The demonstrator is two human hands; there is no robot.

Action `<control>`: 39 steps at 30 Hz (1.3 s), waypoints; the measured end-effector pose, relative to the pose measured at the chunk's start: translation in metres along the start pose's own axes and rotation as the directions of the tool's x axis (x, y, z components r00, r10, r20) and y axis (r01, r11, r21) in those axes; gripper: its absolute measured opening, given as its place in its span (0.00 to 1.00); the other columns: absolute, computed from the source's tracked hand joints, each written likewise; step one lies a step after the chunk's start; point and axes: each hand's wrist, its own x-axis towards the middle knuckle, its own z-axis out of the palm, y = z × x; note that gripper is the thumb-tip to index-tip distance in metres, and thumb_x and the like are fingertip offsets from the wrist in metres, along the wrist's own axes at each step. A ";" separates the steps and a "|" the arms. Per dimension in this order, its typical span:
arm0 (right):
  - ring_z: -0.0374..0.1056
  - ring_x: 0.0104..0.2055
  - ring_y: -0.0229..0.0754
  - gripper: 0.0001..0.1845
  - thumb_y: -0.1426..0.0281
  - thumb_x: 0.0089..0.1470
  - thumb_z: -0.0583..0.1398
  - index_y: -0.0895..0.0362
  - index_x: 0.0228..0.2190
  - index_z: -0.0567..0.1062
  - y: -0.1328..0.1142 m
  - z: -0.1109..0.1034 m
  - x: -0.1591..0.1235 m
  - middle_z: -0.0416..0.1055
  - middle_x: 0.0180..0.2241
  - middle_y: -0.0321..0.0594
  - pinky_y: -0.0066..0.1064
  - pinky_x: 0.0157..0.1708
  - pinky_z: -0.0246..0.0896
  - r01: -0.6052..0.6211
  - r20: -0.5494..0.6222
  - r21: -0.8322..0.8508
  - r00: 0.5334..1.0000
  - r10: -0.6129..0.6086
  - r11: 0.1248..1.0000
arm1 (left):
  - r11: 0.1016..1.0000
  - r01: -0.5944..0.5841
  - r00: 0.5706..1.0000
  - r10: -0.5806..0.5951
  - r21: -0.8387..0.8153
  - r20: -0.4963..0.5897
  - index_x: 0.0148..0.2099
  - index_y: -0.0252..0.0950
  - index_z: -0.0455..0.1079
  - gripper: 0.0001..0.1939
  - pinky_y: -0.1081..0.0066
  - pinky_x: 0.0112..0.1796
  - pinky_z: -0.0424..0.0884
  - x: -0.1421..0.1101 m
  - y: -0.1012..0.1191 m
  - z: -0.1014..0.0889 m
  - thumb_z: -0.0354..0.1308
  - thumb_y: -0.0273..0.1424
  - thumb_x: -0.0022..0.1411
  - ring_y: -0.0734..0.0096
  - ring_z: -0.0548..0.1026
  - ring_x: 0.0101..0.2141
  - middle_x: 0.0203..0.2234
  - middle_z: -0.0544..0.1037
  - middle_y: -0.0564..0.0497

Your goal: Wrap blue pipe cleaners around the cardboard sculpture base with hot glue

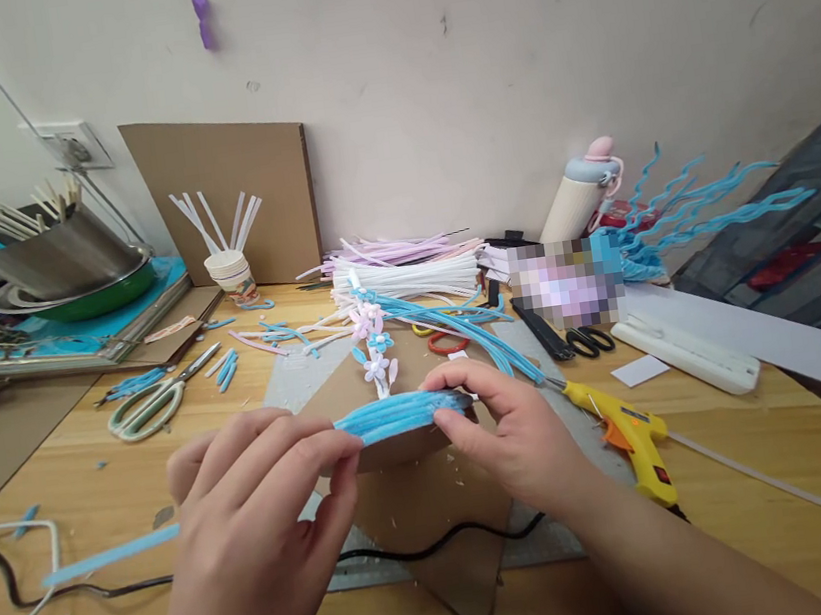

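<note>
Several blue pipe cleaners (399,416) lie side by side in a band along a brown cardboard piece (399,452), held up over the table. My left hand (254,499) is closed on the left end of the band, with thumb and fingertips pinched together. At the right end, my right hand (517,425) grips the band between thumb and fingers, by a dark tip. Just behind the band rises a stem of small pink, blue and white pipe-cleaner flowers (374,341). A loose blue strip (110,556) shows left of my left hand.
A yellow glue gun (628,435) with a glue stick lies at right; its black cable (442,545) crosses the front. Scissors (158,401) rest at left. Bundles of white pipe cleaners (406,276), a paper cup (231,276) and a bottle (577,195) stand toward the wall.
</note>
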 end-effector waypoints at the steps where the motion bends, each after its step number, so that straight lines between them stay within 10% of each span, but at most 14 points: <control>1: 0.68 0.37 0.41 0.07 0.69 0.54 0.60 0.51 0.37 0.75 0.000 0.000 0.000 0.75 0.35 0.34 0.36 0.42 0.63 -0.002 0.000 0.000 1.000 0.002 1.000 | 1.000 0.002 1.000 -0.002 -0.004 -0.003 0.37 0.40 0.71 0.06 0.65 0.37 0.61 0.000 0.000 0.000 0.59 0.23 0.61 0.68 0.71 0.33 0.30 0.77 0.54; 27: 0.68 0.38 0.41 0.06 0.70 0.55 0.60 0.52 0.37 0.74 0.002 0.002 -0.001 0.74 0.35 0.35 0.34 0.41 0.62 -0.020 -0.002 0.026 1.000 0.020 0.999 | 0.961 -0.193 0.954 0.231 0.200 -0.192 0.44 0.37 0.74 0.17 0.61 0.35 0.61 -0.032 -0.021 0.023 0.61 0.17 0.53 0.60 0.71 0.35 0.34 0.76 0.46; 39: 0.67 0.36 0.40 0.06 0.70 0.55 0.60 0.51 0.37 0.75 0.001 0.005 -0.003 0.73 0.34 0.34 0.32 0.38 0.63 -0.015 -0.004 0.042 1.000 0.015 0.999 | 0.996 -0.009 0.959 0.034 0.089 -0.282 0.27 0.41 0.69 0.10 0.62 0.34 0.55 -0.009 -0.004 0.029 0.67 0.25 0.55 0.67 0.68 0.30 0.29 0.73 0.52</control>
